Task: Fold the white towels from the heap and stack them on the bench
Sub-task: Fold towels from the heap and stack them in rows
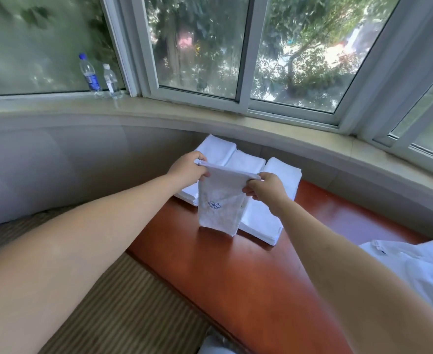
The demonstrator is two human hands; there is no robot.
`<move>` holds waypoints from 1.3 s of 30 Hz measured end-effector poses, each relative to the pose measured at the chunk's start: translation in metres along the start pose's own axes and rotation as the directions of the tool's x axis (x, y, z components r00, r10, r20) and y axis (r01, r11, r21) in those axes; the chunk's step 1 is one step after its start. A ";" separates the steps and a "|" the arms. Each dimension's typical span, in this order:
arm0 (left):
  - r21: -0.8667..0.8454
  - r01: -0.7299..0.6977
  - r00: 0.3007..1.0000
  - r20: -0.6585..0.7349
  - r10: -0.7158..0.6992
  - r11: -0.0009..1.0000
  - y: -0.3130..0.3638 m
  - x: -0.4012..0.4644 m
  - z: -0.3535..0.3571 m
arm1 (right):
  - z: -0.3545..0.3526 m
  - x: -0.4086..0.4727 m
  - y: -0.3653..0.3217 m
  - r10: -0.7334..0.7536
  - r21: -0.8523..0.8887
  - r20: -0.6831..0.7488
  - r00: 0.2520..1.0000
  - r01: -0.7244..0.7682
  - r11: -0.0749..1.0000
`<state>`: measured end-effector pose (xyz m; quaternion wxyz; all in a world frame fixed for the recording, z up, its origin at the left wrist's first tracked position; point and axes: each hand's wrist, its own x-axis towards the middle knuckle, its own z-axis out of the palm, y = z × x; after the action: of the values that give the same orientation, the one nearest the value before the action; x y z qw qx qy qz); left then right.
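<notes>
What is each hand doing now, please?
Left hand: pinches the top left corner of the hanging towel.
Right hand: pinches its top right corner.

Stacks [271,200] on bench [235,272], heap [419,267] right

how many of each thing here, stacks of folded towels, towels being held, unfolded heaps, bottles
Stacks of folded towels on the bench: 3 (left stack, middle stack, right stack)
Towel held up by the left hand and right hand: 1 (held towel)
Unfolded heap: 1
Bottles on the sill: 2 (blue-capped bottle, white-capped bottle)
Total: 7
</notes>
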<state>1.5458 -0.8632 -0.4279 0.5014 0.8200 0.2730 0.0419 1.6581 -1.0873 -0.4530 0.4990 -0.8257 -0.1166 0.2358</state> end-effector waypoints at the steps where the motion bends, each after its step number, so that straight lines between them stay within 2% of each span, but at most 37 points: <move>1: -0.002 -0.012 1.000 -0.004 0.012 1.000 0.003 0.009 -0.003 | 0.000 0.008 -0.004 -0.008 0.002 -0.002 1.000 0.008 1.000; 7: -0.042 -0.079 0.996 -0.044 0.077 0.996 0.031 0.065 -0.016 | -0.007 0.058 -0.036 -0.038 0.031 -0.068 0.997 0.040 0.999; 13: -0.075 -0.084 0.996 -0.044 0.081 0.994 0.048 0.123 -0.013 | -0.012 0.105 -0.046 -0.044 0.037 -0.144 0.989 0.050 0.998; 18: -0.077 -0.065 0.998 0.016 0.067 0.995 0.046 0.173 -0.005 | -0.010 0.145 -0.041 -0.017 0.012 -0.178 0.984 0.019 1.000; 21: -0.091 -0.052 0.997 0.045 0.057 0.994 0.042 0.207 0.003 | -0.006 0.170 -0.036 -0.014 -0.051 -0.238 0.971 0.002 0.999; 25: -0.110 -0.019 0.994 0.108 0.031 0.994 0.042 0.259 0.017 | -0.004 0.210 -0.029 0.032 -0.052 -0.315 0.949 -0.051 0.997; 39: -0.089 0.144 0.941 0.321 -0.109 0.986 -0.014 0.422 0.078 | 0.016 0.354 0.032 0.184 -0.075 -0.375 0.908 -0.228 0.971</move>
<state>1.9242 -0.7142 -0.5652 0.5850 0.7676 0.2390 -0.1066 1.9541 -0.9389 -0.5843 0.4350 -0.8906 0.0525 0.1220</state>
